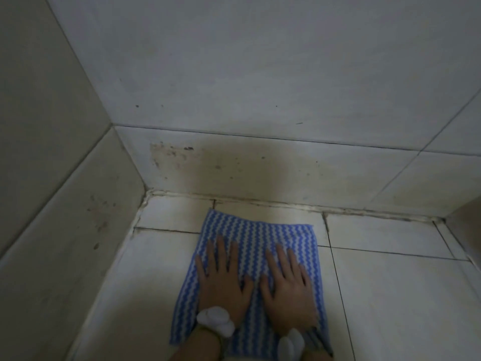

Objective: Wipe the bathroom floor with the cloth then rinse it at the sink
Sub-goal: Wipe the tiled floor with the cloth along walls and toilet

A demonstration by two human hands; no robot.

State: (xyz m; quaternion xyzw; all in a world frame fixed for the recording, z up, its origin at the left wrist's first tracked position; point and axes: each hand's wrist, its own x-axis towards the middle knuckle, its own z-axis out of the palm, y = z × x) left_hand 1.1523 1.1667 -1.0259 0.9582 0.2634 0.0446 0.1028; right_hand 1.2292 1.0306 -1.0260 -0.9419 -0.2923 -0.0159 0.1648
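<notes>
A blue-and-white zigzag striped cloth [257, 235] lies spread flat on the pale tiled bathroom floor [390, 295], close to the back wall. My left hand [221, 280] presses flat on the cloth's left half with fingers spread. My right hand [289, 285] lies flat on its right half, fingers apart too. Both palms rest on top of the cloth without gripping it. A white fluffy band sits on each wrist. No sink is in view.
Tiled walls meet in a corner at the left [145, 194]. The back wall's lower tile [234, 165] carries brown stains. Dark grimy grout [338, 208] runs along the floor-wall joint. Another wall edge shows at the far right [466, 225].
</notes>
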